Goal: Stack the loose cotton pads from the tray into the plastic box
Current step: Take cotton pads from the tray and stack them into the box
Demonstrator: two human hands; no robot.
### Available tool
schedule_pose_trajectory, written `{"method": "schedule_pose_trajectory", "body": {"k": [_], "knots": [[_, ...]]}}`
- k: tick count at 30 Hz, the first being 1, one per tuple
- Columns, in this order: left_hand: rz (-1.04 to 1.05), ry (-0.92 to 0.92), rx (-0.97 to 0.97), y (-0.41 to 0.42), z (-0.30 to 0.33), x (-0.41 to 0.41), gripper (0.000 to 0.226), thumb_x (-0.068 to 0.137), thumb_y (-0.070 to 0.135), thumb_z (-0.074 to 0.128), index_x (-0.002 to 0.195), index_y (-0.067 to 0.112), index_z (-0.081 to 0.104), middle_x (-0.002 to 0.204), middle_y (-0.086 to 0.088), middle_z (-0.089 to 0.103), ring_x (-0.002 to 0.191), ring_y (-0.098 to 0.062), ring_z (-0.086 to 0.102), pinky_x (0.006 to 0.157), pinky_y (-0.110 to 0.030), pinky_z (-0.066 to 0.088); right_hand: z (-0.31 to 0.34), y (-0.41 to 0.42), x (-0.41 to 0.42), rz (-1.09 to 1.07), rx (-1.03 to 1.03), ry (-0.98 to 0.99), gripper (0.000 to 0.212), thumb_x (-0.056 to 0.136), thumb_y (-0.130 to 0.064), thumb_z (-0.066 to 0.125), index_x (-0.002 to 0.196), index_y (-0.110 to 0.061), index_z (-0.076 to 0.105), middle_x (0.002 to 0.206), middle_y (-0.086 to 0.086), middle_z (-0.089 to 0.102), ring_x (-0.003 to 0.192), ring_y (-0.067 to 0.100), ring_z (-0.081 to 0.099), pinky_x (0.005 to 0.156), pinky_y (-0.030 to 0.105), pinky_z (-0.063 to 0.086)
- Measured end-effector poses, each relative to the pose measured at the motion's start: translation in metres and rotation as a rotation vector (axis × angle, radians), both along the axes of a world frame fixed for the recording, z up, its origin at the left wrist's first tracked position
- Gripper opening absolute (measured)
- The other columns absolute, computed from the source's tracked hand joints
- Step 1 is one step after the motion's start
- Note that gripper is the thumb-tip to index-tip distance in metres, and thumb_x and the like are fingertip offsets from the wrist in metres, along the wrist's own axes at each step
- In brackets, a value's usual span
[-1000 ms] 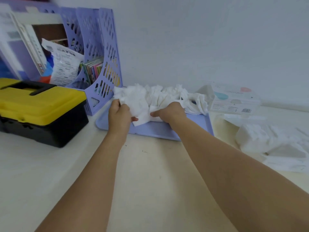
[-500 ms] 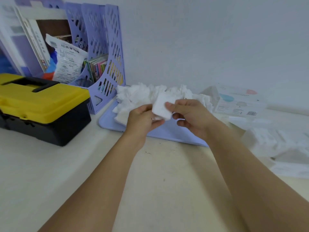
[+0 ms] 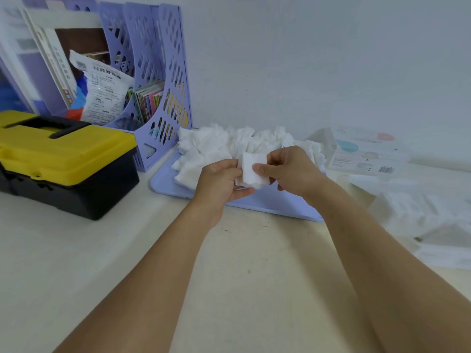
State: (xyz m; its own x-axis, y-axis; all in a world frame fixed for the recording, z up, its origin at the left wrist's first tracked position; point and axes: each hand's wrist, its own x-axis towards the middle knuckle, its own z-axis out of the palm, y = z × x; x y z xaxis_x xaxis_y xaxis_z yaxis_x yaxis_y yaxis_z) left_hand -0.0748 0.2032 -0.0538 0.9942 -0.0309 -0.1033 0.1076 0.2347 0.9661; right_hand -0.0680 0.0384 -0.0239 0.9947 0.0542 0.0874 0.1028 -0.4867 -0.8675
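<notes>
Both hands pinch a small pad stack (image 3: pixel 252 171) above the tray (image 3: pixel 267 203): left hand (image 3: pixel 220 180), right hand (image 3: pixel 289 169). Loose fingers could let the pads fan apart before reaching the plastic box (image 3: pixel 367 151), far right.

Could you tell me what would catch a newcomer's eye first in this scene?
Most likely the two hands at centre: the left hand and right hand together pinch a small stack of cotton pads above the lilac tray. Behind them a fluffy white heap of loose pads fills the tray's far side. At the left, the yellow-lidded black toolbox stands out brightly.
</notes>
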Motion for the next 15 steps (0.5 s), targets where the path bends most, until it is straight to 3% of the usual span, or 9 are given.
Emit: {"method": "schedule_pose_trajectory", "body": {"k": [3, 7, 11, 15], "knots": [[0.028, 0.011, -0.028, 0.002, 0.001, 0.002, 0.022, 0.094, -0.001, 0.056, 0.109, 0.003, 0.072, 0.105, -0.015, 0.076, 0.089, -0.026, 0.076, 0.074, -0.033, 0.063, -0.001, 0.005, 0.001, -0.002, 0.001, 0.011, 0.038, 0.094, -0.017, 0.069, 0.061, -0.009, 0.051, 0.06, -0.001, 0.054, 0.054, 0.007, 0.055, 0.057, 0.027, 0.056], [0.009, -0.01, -0.083, 0.002, 0.005, 0.0, 0.021, 0.094, 0.017, 0.068, 0.111, 0.003, 0.07, 0.106, -0.013, 0.076, 0.098, -0.026, 0.075, 0.08, -0.035, 0.062, -0.004, 0.012, 0.002, -0.021, 0.121, -0.024, 0.044, 0.093, -0.015, 0.071, 0.057, -0.009, 0.045, 0.053, -0.006, 0.046, 0.062, 0.017, 0.056, 0.064, 0.033, 0.061], [0.288, -0.164, 0.019, 0.028, 0.011, 0.012, 0.017, 0.092, 0.003, 0.069, 0.108, 0.005, 0.064, 0.099, -0.004, 0.073, 0.084, -0.016, 0.072, 0.068, -0.027, 0.062, -0.004, 0.027, 0.009, -0.096, 0.354, 0.052, 0.034, 0.097, -0.036, 0.065, 0.089, -0.002, 0.067, 0.084, 0.007, 0.069, 0.075, 0.018, 0.068, 0.071, 0.035, 0.062], [0.64, -0.134, 0.179, 0.081, 0.007, 0.038, 0.019, 0.094, 0.009, 0.064, 0.113, 0.008, 0.063, 0.108, -0.007, 0.071, 0.091, -0.02, 0.068, 0.068, -0.028, 0.055, -0.007, 0.046, 0.027, -0.201, 0.134, 0.147, 0.04, 0.089, -0.036, 0.072, 0.093, 0.004, 0.069, 0.082, 0.014, 0.067, 0.063, 0.022, 0.063, 0.05, 0.026, 0.055]]}}
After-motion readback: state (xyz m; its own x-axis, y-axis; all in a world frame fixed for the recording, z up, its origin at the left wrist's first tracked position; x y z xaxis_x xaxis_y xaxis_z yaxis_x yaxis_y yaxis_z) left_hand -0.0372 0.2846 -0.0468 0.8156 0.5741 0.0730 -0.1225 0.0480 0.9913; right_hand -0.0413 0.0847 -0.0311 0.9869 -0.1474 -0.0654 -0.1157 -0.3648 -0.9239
